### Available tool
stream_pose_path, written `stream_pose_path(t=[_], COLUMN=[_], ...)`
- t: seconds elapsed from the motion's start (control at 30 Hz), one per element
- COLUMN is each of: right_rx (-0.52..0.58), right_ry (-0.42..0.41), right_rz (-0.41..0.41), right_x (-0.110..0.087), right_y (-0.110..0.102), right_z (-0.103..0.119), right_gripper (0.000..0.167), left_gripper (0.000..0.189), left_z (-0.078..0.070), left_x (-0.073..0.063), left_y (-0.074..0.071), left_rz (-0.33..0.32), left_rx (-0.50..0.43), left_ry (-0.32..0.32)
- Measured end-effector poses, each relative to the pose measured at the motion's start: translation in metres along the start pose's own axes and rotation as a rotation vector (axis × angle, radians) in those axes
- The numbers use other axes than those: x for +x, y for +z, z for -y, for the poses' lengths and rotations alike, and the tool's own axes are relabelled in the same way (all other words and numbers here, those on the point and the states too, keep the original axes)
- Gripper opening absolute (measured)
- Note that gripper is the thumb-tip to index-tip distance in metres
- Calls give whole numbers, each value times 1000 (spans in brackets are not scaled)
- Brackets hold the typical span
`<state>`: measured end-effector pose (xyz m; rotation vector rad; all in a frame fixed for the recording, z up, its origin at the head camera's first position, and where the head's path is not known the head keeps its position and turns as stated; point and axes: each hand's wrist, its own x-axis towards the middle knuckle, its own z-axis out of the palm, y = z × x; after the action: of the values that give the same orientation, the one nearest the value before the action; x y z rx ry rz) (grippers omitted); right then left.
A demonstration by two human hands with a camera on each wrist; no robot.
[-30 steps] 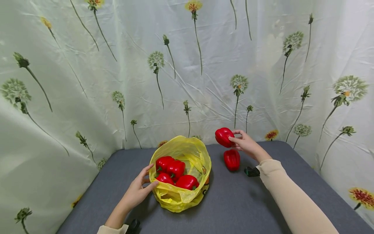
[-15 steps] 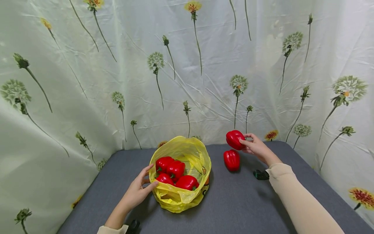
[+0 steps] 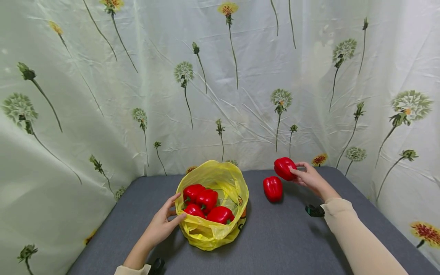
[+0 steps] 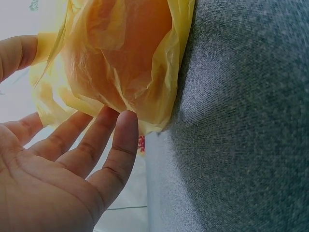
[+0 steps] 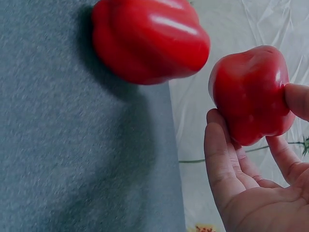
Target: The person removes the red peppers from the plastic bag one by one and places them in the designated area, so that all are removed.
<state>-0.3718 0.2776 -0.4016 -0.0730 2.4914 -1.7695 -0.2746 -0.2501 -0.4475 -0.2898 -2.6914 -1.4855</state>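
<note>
In the head view, a yellow plastic bag stands with its mouth open, several red bell peppers inside. My left hand is at the bag's left side, thumb and fingertips touching it near the rim. In the left wrist view, its fingers look spread and nearly straight against the plastic. My right hand holds a red bell pepper between thumb and fingers, up off the table. Another red bell pepper lies on the table, left of and below the held one.
The table has a dark grey cloth surface. A white curtain printed with dandelions hangs close behind its far edge and on both sides. A dark strap piece shows at the right wrist.
My right hand has moved to the right and slightly down, carrying the bell pepper away from the bag. The left hand, the bag and the other peppers stay in place.
</note>
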Motion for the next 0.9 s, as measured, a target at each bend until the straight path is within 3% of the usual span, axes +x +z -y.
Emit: stream_pose_path(t=[0.9], right_rx=[5], right_ry=[79], right_rz=[-16], right_x=[-10], right_y=[-14], right_z=[-42], right_gripper=[73], left_gripper=[76], left_z=[2], left_x=[0], left_y=[-4], left_rz=[23], left_rx=[-28], left_ry=[35])
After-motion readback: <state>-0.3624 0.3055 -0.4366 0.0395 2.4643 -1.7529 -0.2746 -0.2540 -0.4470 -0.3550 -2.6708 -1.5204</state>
